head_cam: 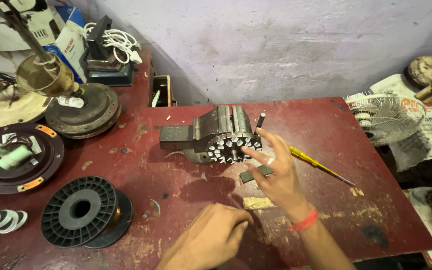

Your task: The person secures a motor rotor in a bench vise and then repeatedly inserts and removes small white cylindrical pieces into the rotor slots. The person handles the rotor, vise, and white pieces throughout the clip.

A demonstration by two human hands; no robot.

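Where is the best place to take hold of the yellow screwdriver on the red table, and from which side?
Probably the yellow handle of the screwdriver, from above: it lies flat, handle end nearest the right hand, thin shaft pointing away to the right, with bare table around it.

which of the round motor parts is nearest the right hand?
The slotted metal core clamped in the vise; the right hand's fingertips touch it. The other round parts sit far left.

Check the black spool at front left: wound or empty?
Empty. The black spool lies flat on the red table, and its bare hub and open centre hole show, with no wire visible around the core.
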